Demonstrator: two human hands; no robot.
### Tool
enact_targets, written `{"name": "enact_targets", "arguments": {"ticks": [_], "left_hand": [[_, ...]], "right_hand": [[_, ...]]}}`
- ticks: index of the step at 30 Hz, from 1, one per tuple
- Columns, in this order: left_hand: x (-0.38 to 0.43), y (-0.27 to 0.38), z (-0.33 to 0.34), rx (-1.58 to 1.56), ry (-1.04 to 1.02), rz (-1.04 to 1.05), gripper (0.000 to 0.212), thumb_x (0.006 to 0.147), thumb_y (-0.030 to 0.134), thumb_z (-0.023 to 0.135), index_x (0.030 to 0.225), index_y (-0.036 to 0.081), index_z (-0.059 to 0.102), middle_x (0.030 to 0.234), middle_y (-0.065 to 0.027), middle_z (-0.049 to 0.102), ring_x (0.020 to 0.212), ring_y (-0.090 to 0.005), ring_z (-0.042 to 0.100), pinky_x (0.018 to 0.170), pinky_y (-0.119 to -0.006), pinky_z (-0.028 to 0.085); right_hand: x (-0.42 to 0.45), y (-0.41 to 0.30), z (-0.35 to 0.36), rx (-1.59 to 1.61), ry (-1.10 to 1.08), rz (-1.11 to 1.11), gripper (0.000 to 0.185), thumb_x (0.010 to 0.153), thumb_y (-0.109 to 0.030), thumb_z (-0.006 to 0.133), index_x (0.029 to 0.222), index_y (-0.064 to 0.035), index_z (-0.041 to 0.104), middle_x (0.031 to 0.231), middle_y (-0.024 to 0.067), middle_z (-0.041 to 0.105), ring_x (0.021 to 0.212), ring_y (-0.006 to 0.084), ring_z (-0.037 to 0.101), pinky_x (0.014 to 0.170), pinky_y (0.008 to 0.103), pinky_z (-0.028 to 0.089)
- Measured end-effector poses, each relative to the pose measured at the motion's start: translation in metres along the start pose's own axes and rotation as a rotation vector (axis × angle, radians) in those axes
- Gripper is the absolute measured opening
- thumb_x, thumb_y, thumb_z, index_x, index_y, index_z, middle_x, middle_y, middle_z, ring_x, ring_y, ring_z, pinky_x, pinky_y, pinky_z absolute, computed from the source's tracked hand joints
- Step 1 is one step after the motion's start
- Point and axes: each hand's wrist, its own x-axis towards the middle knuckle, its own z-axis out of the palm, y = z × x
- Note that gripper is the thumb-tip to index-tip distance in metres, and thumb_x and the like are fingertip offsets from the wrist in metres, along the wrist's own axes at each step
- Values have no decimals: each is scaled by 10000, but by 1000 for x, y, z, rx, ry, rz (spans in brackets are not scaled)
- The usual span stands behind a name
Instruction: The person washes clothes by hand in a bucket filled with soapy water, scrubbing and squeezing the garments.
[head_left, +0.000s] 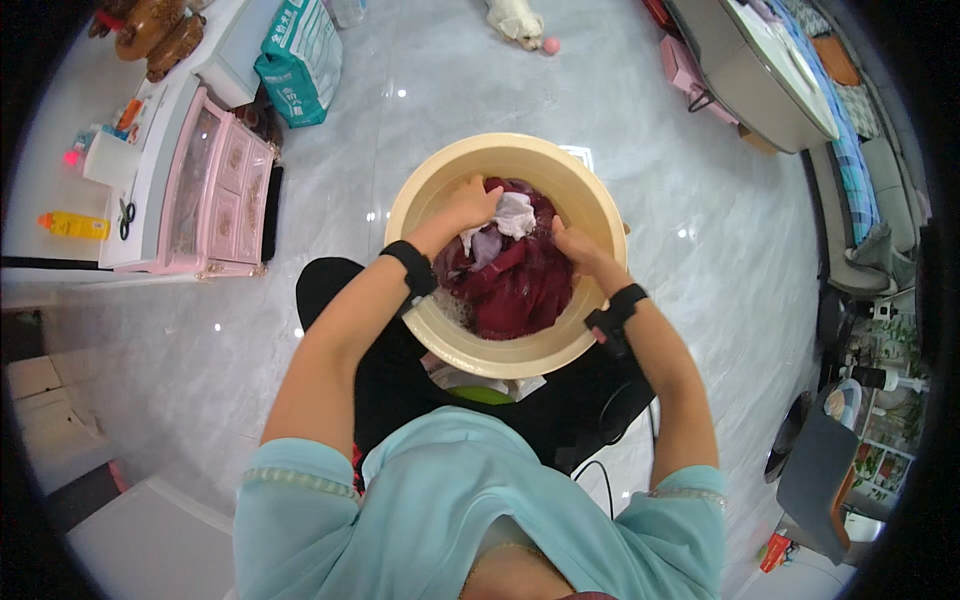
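Note:
A round cream plastic basin (504, 367) stands in front of me between my knees. Wet dark-red cloth (517, 300) fills much of it, with some suds at the lower left. A white cloth (514, 215) and a pale purple cloth (487, 246) lie on the red one. My left hand (474, 204) is inside the basin at the upper left, its fingers at the edge of the white cloth; whether they grip it cannot be told. My right hand (574, 241) is at the basin's right inner side, touching the red cloth, its fingertips partly hidden. Black bands circle both wrists.
To the left are a pink drawer unit (225, 195), scissors (126, 219) and a yellow bottle (75, 225). A teal and white bag (300, 67) stands on the tiled floor. A small white dog (514, 22) lies ahead beside a pink ball (551, 46). A table (757, 67) is at the right.

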Motion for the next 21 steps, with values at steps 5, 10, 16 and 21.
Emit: {"name": "enact_targets", "arguments": {"ticks": [5, 10, 16, 21], "left_hand": [[30, -25, 27, -864, -91, 10, 705, 789, 554, 449, 1263, 42, 355, 1279, -161, 386, 1199, -281, 347, 965, -359, 283], [-31, 19, -14, -1081, -259, 38, 626, 717, 467, 620, 1185, 91, 443, 1139, -97, 490, 1035, -225, 478, 864, -360, 376], [-70, 22, -32, -1143, -329, 171, 411, 710, 122, 643, 1083, 46, 490, 971, -58, 553, 857, -134, 539, 742, -264, 447], [-82, 8, -51, -614, -170, 439, 337, 647, 43, 619, 972, 41, 533, 883, -47, 572, 807, -136, 542, 694, -265, 438]], "right_hand": [[-28, -67, 36, 305, 233, -92, 561, 872, -457, 283, 1243, -47, 379, 1267, 135, 393, 1168, 289, 355, 940, 382, 316], [-19, -59, 26, 573, 159, -480, 499, 848, -401, 446, 1207, -53, 440, 1152, 103, 499, 1058, 214, 458, 848, 334, 387], [-71, -64, 13, 629, 56, -505, 357, 795, -251, 577, 1064, -21, 530, 930, 54, 579, 815, 117, 542, 694, 251, 447], [-114, -60, -4, 271, 223, -786, 364, 759, -226, 613, 1041, -12, 530, 897, 68, 592, 809, 131, 543, 722, 264, 441]]}}
